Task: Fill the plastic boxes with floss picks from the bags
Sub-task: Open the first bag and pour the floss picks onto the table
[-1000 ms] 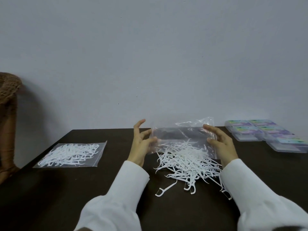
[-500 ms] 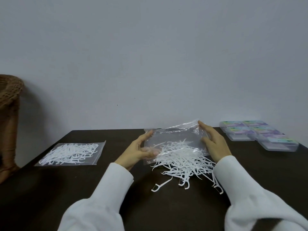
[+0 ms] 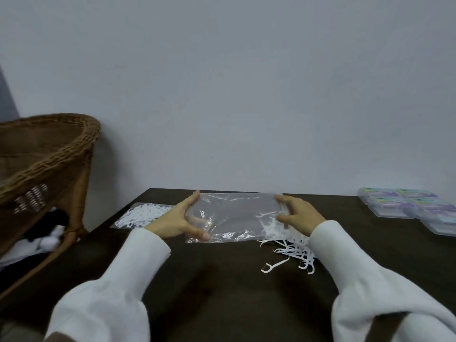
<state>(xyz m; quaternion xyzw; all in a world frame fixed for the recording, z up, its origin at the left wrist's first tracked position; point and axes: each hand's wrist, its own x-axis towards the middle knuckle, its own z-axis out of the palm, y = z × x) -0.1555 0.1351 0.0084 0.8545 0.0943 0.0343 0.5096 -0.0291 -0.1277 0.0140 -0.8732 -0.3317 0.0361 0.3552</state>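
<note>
Your left hand (image 3: 181, 222) and right hand (image 3: 297, 214) each pinch an end of the near-empty bag (image 3: 234, 215). Shake the last floss picks (image 3: 288, 239) out at 5 o'clock; the boxes (image 3: 409, 206) wait at 3.

Plain pale grey wall (image 3: 246, 82) behind dark brown table (image 3: 222, 280). Woven wicker chair (image 3: 49, 149) at left, beside table edge. Light soft, even.

Two hands (image 3: 181, 220) (image 3: 298, 215), two clear plastic bags (image 3: 234, 215) (image 3: 142, 213), one loose heap of floss picks (image 3: 288, 240) too tangled to count, at least six lidded plastic boxes (image 3: 404, 202), and one wicker basket (image 3: 49, 154).
</note>
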